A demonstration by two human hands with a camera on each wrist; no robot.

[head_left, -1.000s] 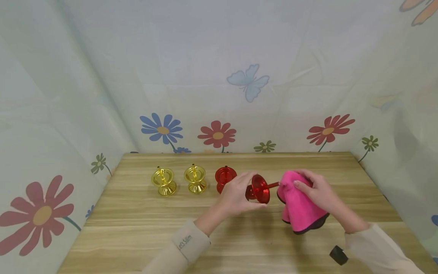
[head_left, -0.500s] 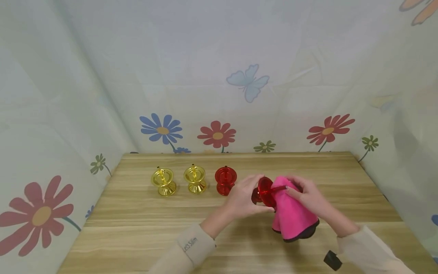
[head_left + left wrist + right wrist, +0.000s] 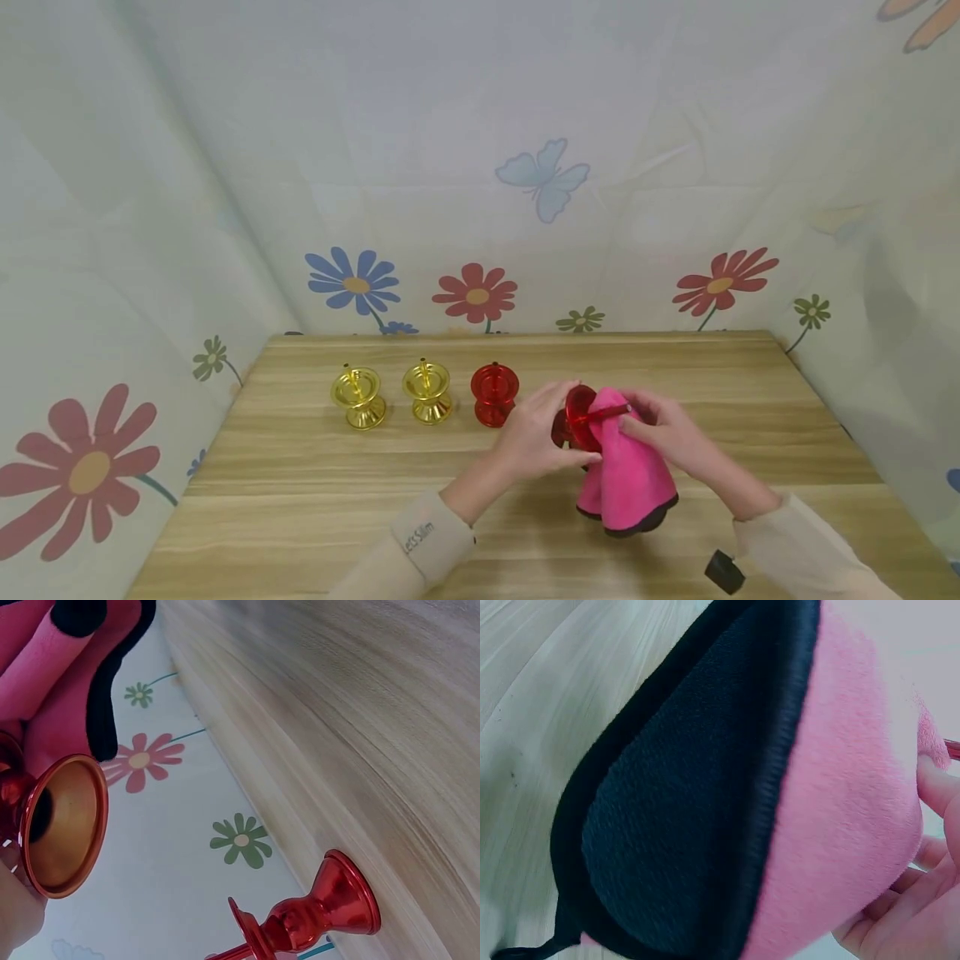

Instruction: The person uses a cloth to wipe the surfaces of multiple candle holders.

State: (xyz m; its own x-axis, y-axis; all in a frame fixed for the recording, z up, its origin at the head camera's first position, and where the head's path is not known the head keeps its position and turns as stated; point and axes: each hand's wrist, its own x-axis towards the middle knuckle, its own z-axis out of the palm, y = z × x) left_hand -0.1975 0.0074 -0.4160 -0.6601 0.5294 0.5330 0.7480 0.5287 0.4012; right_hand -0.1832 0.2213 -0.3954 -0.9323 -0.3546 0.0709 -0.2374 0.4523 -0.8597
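My left hand (image 3: 534,432) grips a shiny red candle holder (image 3: 579,414) tipped on its side above the table, its spike pointing right. In the left wrist view its hollow, flared base (image 3: 67,825) faces the camera. My right hand (image 3: 663,429) pinches a pink cloth (image 3: 633,479) with a black edge against the tray and spike of that holder; the spike's tip shows past the cloth. The cloth hangs down below the fingers, its dark underside (image 3: 667,795) filling much of the right wrist view. A second red candle holder (image 3: 494,395) stands upright just left of my left hand.
Two gold candle holders, one at far left (image 3: 359,398) and one beside it (image 3: 428,392), stand in a row with the upright red one on the wooden table (image 3: 315,517). Behind hangs a flowered curtain (image 3: 637,233). A small black piece (image 3: 724,572) sits by the right cuff.
The pink cloth has moved left onto the held candle holder, now lying against its tray and spike. My left hand has shifted slightly right with the holder. The standing holders have not moved.
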